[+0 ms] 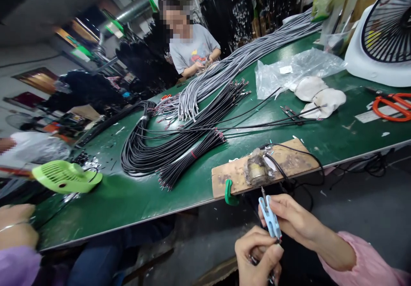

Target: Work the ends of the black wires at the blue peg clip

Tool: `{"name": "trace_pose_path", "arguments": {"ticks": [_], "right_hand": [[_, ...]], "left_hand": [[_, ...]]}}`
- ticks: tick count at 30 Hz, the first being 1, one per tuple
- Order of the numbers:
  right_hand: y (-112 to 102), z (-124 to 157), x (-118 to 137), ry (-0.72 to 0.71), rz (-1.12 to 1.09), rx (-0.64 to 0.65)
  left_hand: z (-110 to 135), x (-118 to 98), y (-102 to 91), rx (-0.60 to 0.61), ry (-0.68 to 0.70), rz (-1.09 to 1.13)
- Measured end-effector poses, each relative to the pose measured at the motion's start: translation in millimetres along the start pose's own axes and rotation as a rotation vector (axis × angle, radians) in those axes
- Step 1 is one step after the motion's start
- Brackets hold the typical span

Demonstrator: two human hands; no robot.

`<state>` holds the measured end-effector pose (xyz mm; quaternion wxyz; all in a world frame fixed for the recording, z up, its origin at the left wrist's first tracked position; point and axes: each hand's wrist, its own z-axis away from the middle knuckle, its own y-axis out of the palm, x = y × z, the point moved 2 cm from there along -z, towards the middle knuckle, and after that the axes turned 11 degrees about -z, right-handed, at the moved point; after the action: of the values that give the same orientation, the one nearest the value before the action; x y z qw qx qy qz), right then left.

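Observation:
In front of the bench edge, my right hand (293,217) pinches a light blue clip (269,217) that looks like a clothespin. A thin dark metal tip (263,192) sticks up past the clip's upper end; whether the clip holds it I cannot tell. Just below, my left hand (258,256) is closed on a dark cable (272,277), mostly hidden by the fingers, close under the clip's lower end. Beyond both hands, a wooden board (227,177) lies at the bench edge, carrying a grimy round metal block (258,170) with a black cord.
A green clamp (229,194) grips the board's edge. Black cables (167,149) and grey cables (218,76) lie on the green bench (128,209). Red-handled scissors (391,106), a white fan (369,59) and a green fan (66,177) stand around. Another person (194,46) sits opposite; a co-worker's hand (17,226) is at left.

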<state>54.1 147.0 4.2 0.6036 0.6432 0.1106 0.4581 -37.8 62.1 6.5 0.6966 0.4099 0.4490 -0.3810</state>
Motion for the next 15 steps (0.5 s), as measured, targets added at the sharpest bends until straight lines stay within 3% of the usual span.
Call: {"name": "trace_pose_path", "arguments": {"ticks": [3, 7, 11, 15], "right_hand": [[-4.6, 0.2, -3.2, 0.023, -0.060, 0.021], [-26.4, 2.8, -8.5, -0.015, -0.031, -0.079], [-45.4, 15.7, -7.0, -0.076, 0.233, -0.111], [-42.0, 33.5, -1.5, -0.103, 0.494, -0.104]], "left_hand": [[1.2, 2.2, -0.6, -0.009, -0.005, 0.008], [3.1, 4.7, -2.9, -0.072, 0.042, 0.006], [8.0, 7.4, -4.9, -0.054, 0.038, -0.080], [18.0, 12.6, -9.7, -0.035, -0.042, -0.027]]}}
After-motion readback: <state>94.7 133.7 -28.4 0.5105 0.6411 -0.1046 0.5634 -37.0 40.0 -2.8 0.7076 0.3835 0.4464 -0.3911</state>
